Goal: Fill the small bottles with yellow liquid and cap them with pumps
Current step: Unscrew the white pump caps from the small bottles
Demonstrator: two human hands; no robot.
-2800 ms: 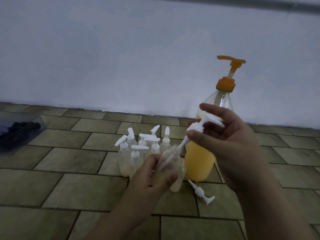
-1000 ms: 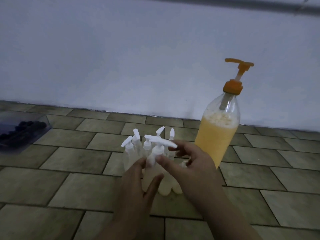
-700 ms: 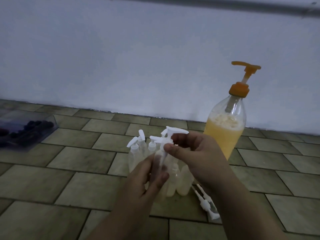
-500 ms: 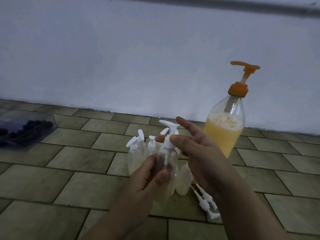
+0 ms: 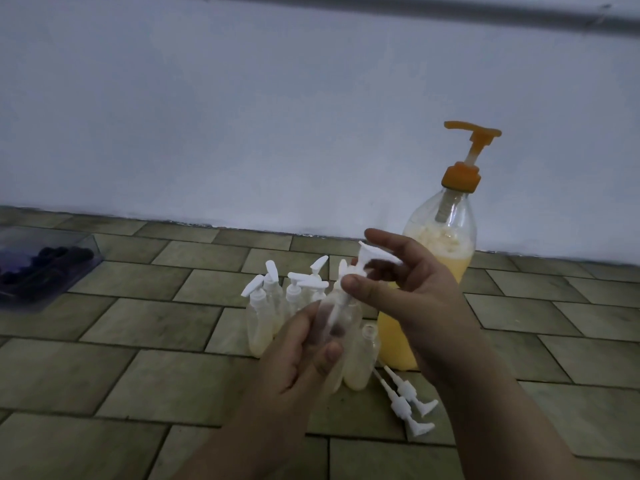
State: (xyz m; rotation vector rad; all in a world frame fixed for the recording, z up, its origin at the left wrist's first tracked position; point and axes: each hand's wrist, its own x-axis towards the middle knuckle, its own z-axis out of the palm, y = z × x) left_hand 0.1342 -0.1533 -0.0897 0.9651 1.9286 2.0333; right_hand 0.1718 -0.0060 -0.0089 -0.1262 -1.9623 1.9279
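The left hand (image 5: pixel 301 344) holds a small clear bottle (image 5: pixel 337 327) in the air above the tiled floor (image 5: pixel 138 368), fingers and thumb curled round its body; the bottle's long axis is near upright, leaning a little with its neck up and to the right; how much liquid it holds cannot be made out, since the fingers show through the plastic and cover the lower part. The right hand (image 5: pixel 408 292) pinches the collar of a white pump (image 5: pixel 367 261) at the bottle's neck between thumb and fingers; the pump's spout points right, and its dip tube runs down inside the bottle along the same axis; whether the collar is fully seated is hard to tell.

Behind the held bottle stands a cluster of capped small bottles (image 5: pixel 273 306) on the floor, upright, their white spouts pointing various ways; their count is unclear because the hands overlap them. Just right of the left hand an uncapped small bottle (image 5: pixel 363 358) stands upright with pale yellow liquid in it. Two loose pumps (image 5: pixel 405 400) lie on the floor beside it, tubes pointing up-left, spouts toward the lower right. The large bottle (image 5: pixel 440 265) of yellow liquid with an orange pump (image 5: pixel 465 157) stands behind the right hand, its middle hidden by that hand. At the left edge a clear tray (image 5: pixel 79 271) of dark items is cut off.
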